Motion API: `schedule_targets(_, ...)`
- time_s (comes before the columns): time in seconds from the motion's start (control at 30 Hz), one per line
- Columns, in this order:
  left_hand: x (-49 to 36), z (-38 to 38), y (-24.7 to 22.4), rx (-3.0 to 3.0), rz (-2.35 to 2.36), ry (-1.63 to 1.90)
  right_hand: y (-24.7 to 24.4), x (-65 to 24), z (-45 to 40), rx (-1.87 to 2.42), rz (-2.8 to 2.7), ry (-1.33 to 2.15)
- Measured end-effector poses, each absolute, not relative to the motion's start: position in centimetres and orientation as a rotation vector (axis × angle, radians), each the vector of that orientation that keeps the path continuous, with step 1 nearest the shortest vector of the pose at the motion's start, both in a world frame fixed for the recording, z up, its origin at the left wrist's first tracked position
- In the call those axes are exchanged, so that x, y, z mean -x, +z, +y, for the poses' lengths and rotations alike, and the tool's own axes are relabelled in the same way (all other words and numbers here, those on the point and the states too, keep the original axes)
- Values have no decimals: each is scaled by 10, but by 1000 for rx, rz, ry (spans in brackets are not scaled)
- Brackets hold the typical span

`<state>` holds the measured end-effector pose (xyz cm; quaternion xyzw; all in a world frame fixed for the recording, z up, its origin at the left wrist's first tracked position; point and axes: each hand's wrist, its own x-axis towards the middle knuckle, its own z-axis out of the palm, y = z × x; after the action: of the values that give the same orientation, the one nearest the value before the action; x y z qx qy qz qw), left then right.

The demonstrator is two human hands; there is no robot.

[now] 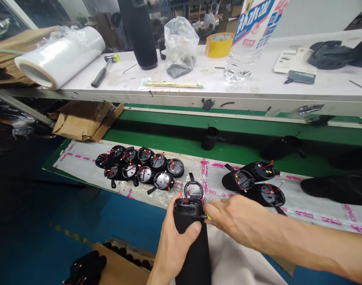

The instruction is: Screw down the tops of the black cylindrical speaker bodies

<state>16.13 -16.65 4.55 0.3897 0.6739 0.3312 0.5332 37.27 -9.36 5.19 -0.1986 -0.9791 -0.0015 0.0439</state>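
Workshop bench: green conveyor belt [258,130] ran left to right, with a white shelf [198,95] above it and blue floor below. A printed plastic sheet [317,213] lay along the belt's near edge.

The black cylinder [192,245] sat bottom centre, in front of the belt's near edge, close to the person. Its long axis was roughly upright, tilted slightly, with the open end pointing up and away toward the belt. The lower end ran out of frame. A round end cap [194,190] with red and white wires stood just above the open mouth, hinged back; I couldn't tell whether it touched the rim.

The left hand [171,245] was wrapped around the cylinder's upper part, thumb across the front just below the rim, clamped on it. The right hand [237,221] came in from the right, fingers pinched together at the rim's right side on a small yellow-green bit [209,216]. What that bit was, I couldn't tell.

A cluster of similar caps [141,168] lay on the sheet to the left, and three more [258,182] to the right. On the shelf were a film roll [59,55], a hammer [102,73], a tape roll [219,44] and a water bottle [252,35].
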Motion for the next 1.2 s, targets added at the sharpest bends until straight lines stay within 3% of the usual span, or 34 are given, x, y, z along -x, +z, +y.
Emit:
schedule_targets(0.73,-171,-172,46,-938,1708,769,46,-371,-91,538,-3202,-43)
schedule_targets(0.93,-163,-167,39,-813,1523,957,49,-369,-80,666,-2891,591)
schedule_targets(1.03,-157,-166,35,-732,1467,978,50,-372,-76,984,-2600,884)
schedule_targets(1.2,-154,-165,37,-684,1460,1005,42,-375,-82,1288,-2407,1129)
